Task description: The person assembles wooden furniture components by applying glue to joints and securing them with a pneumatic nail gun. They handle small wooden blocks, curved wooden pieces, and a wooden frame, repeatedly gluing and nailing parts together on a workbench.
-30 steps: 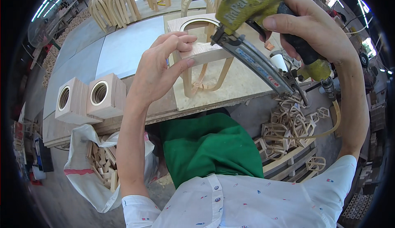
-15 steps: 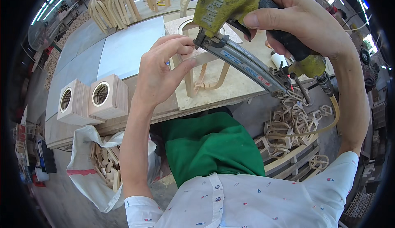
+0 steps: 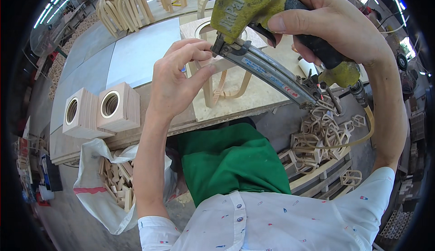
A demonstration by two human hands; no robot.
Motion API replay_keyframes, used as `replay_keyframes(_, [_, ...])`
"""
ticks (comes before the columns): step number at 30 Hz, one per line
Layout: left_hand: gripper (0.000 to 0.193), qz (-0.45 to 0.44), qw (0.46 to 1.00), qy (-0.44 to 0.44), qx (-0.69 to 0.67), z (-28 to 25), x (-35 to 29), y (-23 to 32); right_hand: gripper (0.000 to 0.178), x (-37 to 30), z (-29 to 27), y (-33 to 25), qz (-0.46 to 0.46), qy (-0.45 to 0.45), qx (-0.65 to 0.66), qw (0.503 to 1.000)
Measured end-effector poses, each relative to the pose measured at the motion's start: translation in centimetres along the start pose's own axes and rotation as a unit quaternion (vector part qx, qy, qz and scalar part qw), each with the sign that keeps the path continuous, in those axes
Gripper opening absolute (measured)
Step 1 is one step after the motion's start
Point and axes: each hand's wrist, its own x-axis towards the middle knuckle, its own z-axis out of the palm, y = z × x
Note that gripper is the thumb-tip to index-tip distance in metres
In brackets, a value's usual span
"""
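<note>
My right hand (image 3: pixel 335 31) is wrapped round the black grip of a yellow air nail gun (image 3: pixel 249 8), with its thumb on the body above the trigger. The gun's nose rests at the near left corner of a pale wooden panel (image 3: pixel 190 29) with a round hole. Beneath the panel, bent-wood legs (image 3: pixel 246 85) stand on the bench. My left hand (image 3: pixel 174 78) pinches that same corner between thumb and fingers, right beside the nose. The fingers and the gun hide the exact contact point.
Two stacks of holed square panels (image 3: pixel 118 108) stand on the workbench (image 3: pixel 142 51) at left. Bent-wood arches (image 3: pixel 124 6) sit behind. A white sack (image 3: pixel 90 196) of wood offcuts is below left. Small wooden frames (image 3: pixel 317 135) pile up at lower right, near the gun's air hose (image 3: pixel 369 126).
The nail gun has shifted very slightly left and down with my right hand. My left hand keeps its pinch on the panel corner.
</note>
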Motion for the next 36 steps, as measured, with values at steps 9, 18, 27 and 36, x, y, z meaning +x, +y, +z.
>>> replay_keyframes(9, [0.073,-0.017,0.999,0.021,-0.023,0.5,0.0,0.6,0.032,0.4,-0.5,0.2,-0.004,-0.034,0.03,0.999])
replay_keyframes(18, [0.08,-0.019,0.999,0.021,-0.016,0.6,-0.2,0.4,0.033,0.6,-0.3,-2.1,0.073,-0.043,-0.018,0.996])
replay_keyframes(27, [0.079,-0.029,1.0,0.009,-0.005,0.2,-1.4,0.7,0.031,0.1,0.9,-0.6,-0.01,0.019,-0.093,0.995])
replay_keyframes(36, [0.074,-0.207,0.915,-0.009,-0.347,-0.3,0.3,-7.8,0.027,-0.2,-1.2,5.2,-0.085,0.034,-0.013,0.996])
